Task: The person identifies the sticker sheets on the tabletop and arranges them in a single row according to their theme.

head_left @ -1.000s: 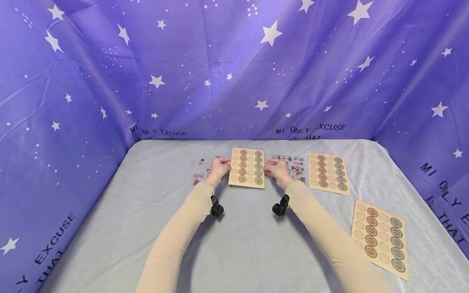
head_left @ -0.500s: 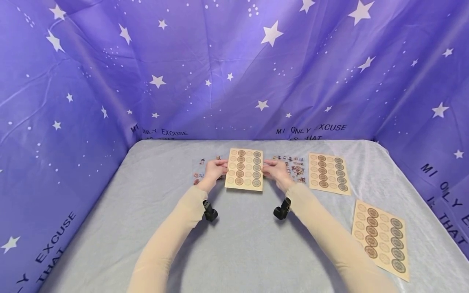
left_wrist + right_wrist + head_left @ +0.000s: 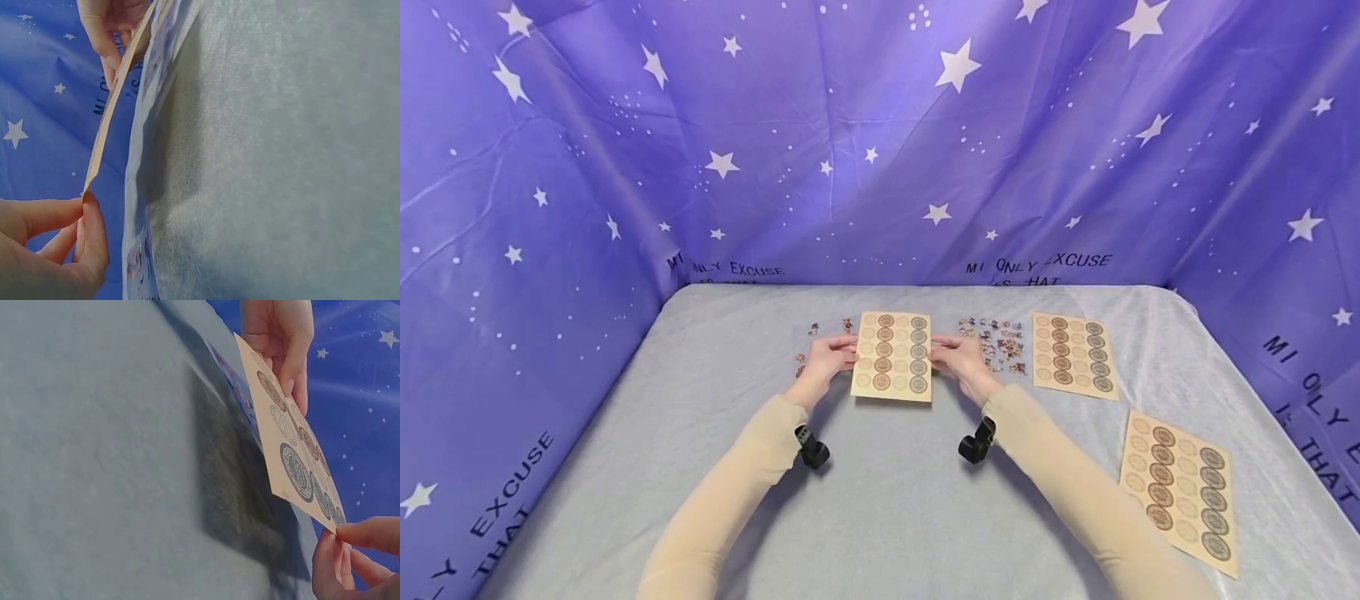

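A tan sheet of round stickers (image 3: pixel 892 358), printed in rows of light, brown and dark grey seals, is held up off the table between both hands. My left hand (image 3: pixel 826 362) pinches its left edge between thumb and fingers, as the left wrist view shows close up. On the opposite edge, my right hand (image 3: pixel 962 362) pinches with thumb and index finger. In the right wrist view the sheet (image 3: pixel 294 437) is tilted and casts a dark shadow on the cloth. Behind the hands lie clear sheets with small colourful figures, one at left (image 3: pixel 801 360) and one at right (image 3: pixel 1011 346).
Two similar tan sticker sheets lie on the right of the table, one farther back (image 3: pixel 1075 354) and one nearer (image 3: pixel 1180 487), beside the right forearm. A grey cloth (image 3: pixel 880 517) covers the table. Purple star-printed curtains (image 3: pixel 827 125) surround it.
Both hands have brought the held sticker sheet a little left and toward me. More of the clear sheet at right shows now. The two tan sheets at right have stayed put.
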Action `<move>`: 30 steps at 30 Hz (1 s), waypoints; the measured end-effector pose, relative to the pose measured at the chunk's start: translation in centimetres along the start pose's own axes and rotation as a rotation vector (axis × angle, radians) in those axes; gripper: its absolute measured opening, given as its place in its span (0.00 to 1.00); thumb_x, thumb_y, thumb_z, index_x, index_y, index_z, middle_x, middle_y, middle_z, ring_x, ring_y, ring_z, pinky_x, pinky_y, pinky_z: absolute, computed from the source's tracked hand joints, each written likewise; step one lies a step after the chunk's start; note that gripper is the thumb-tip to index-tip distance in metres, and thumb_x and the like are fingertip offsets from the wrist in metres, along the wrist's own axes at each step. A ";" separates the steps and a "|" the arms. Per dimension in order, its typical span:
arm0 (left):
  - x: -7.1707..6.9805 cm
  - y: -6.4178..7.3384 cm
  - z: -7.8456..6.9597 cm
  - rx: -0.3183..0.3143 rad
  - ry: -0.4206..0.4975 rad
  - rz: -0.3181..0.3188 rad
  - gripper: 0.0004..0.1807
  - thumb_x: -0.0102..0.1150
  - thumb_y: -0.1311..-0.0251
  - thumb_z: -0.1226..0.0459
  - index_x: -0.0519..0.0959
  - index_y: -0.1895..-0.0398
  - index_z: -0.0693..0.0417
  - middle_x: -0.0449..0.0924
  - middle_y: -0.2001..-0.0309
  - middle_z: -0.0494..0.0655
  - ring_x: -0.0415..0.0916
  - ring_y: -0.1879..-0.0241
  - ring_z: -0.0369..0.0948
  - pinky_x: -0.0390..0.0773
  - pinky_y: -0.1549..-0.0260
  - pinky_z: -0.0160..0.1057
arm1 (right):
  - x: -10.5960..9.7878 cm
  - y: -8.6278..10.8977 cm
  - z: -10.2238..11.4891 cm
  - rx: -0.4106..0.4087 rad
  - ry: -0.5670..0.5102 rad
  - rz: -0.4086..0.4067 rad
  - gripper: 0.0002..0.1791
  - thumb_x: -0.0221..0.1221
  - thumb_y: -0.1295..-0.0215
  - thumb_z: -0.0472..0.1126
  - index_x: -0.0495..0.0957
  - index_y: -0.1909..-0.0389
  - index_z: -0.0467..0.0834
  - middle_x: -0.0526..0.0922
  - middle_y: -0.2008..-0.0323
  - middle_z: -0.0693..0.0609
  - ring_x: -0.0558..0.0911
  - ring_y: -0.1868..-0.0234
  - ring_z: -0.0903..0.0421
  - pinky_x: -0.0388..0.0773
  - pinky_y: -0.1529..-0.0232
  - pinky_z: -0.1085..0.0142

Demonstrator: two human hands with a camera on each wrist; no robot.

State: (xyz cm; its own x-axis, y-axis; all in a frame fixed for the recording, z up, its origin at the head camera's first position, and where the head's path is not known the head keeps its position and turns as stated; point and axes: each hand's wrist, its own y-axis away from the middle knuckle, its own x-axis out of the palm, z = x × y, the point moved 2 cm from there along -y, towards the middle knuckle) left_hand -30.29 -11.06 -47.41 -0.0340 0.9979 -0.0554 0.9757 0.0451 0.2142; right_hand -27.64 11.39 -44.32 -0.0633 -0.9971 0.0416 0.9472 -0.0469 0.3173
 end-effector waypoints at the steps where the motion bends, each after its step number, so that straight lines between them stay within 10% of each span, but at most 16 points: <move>1: -0.2 0.2 -0.1 -0.008 -0.001 0.004 0.23 0.53 0.55 0.81 0.74 0.51 0.66 0.80 0.69 0.52 0.78 0.72 0.38 0.80 0.70 0.35 | 0.1 0.3 0.1 -0.003 0.002 0.008 0.26 0.54 0.52 0.22 0.69 0.47 0.30 0.80 0.70 0.47 0.79 0.73 0.61 0.78 0.65 0.71; 10: -2.2 1.3 0.6 -0.002 -0.003 -0.006 0.21 0.56 0.56 0.80 0.76 0.54 0.64 0.81 0.70 0.51 0.78 0.74 0.38 0.80 0.73 0.34 | 1.5 2.5 0.6 0.018 -0.044 0.069 0.26 0.53 0.50 0.21 0.67 0.46 0.29 0.79 0.69 0.45 0.79 0.73 0.61 0.78 0.62 0.69; 19: -3.3 6.4 -2.5 -0.050 -0.032 -0.015 0.22 0.54 0.54 0.79 0.73 0.51 0.68 0.79 0.72 0.48 0.76 0.77 0.35 0.79 0.74 0.33 | 3.0 3.1 -0.7 0.016 -0.032 0.060 0.25 0.55 0.52 0.22 0.70 0.48 0.31 0.81 0.71 0.46 0.79 0.74 0.61 0.79 0.65 0.70; 30: -6.3 7.6 -1.4 -0.010 -0.014 -0.011 0.21 0.55 0.54 0.77 0.73 0.51 0.67 0.80 0.72 0.46 0.77 0.76 0.34 0.78 0.76 0.30 | 5.5 4.3 -1.5 -0.002 -0.059 0.067 0.24 0.55 0.53 0.22 0.71 0.50 0.30 0.79 0.76 0.50 0.79 0.73 0.60 0.79 0.68 0.70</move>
State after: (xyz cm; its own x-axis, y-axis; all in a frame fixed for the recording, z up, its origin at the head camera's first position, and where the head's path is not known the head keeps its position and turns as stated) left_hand -23.00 -16.97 -44.08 -0.0421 0.9966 -0.0711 0.9732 0.0570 0.2227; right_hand -23.40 5.64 -44.16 -0.0181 -0.9928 0.1183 0.9506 0.0195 0.3097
